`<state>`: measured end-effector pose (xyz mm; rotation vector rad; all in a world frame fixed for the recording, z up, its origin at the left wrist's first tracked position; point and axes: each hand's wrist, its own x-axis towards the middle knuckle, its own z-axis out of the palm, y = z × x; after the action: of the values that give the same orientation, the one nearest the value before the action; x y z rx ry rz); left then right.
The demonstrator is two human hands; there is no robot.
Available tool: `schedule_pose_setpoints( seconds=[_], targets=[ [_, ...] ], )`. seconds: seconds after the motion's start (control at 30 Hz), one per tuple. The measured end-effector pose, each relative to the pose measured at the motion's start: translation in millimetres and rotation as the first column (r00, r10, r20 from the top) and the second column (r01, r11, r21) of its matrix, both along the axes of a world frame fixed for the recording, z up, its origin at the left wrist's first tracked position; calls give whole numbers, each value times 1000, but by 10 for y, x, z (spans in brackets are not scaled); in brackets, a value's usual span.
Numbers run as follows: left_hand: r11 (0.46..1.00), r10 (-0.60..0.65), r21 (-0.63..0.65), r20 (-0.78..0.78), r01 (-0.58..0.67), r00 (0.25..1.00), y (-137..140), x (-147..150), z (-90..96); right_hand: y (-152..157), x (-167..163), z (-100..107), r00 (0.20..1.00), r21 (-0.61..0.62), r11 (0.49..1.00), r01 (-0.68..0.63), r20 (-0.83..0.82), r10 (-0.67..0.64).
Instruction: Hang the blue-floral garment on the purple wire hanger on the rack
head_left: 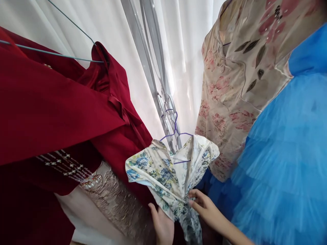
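Note:
A white dress with a blue and green floral print (163, 170) hangs in front of me on a purple wire hanger (175, 127). Its front crosses into a V neck and gathers at the waist. At that gather, my right hand (203, 206) has its fingers curled on the fabric, thumb and forefinger close together. My left hand (163, 224) is at the dress's left side, its thumb stretched upward and apart. The fingers of that hand are partly hidden by the cloth.
Dark red garments (112, 112) hang at the left on a teal wire hanger (63, 53). On the right are a beige floral dress (224, 105) and a blue tiered tulle dress (283, 153). A grey metal stand (145, 44) rises before a white curtain (104, 20).

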<state>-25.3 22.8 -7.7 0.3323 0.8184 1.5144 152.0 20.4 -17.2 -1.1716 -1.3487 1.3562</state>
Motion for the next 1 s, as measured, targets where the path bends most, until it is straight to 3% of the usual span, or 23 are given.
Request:
schedule_pose_setpoints(
  seconds=[0.1,0.2,0.33,0.47,0.53,0.6,0.67,0.73,0.77,0.8,0.87,0.93,1.0],
  targets=[
    [990,45,-122,-152,-64,987,-186,-72,-58,39,-113,55,998,71,996,-52,48,48],
    [983,13,-170,-280,-63,960,-280,-57,-38,40,-220,46,994,111,991,-74,85,64],
    [975,12,-215,-176,-50,984,-331,-1,-18,10,-247,-31,989,111,991,-72,134,57],
    [995,-54,-84,-24,52,998,-323,40,-48,-21,-216,-75,980,105,990,-90,185,69],
    [994,-89,-70,-23,88,996,-274,38,-56,-36,-211,-75,986,90,994,-64,161,49],
    [998,-10,-62,-119,3,993,-195,-3,-75,-57,-206,-72,994,62,997,-36,110,29],
    [971,227,0,-330,-240,916,-116,-82,-133,-87,-190,-81,998,18,1000,-6,63,4],
    [873,469,170,-548,-457,693,-77,-159,-247,-130,-163,-109,999,-34,999,37,41,-36],
    [845,516,263,-630,-466,580,-84,-175,-320,-154,-148,-130,998,-58,996,61,36,-59],
    [848,517,336,-696,-410,498,-109,-166,-396,-178,-135,-152,996,-77,994,83,33,-81],
    [902,430,394,-793,-176,431,-197,-67,-543,-221,-117,-191,993,-100,988,116,18,-115],
    [937,295,346,-850,40,437,-287,102,-657,-249,-111,-211,993,-96,988,119,-15,-121],
    [961,159,246,-861,123,482,-327,260,-724,-260,-111,-206,994,-88,992,92,-47,-96]
  ],
)
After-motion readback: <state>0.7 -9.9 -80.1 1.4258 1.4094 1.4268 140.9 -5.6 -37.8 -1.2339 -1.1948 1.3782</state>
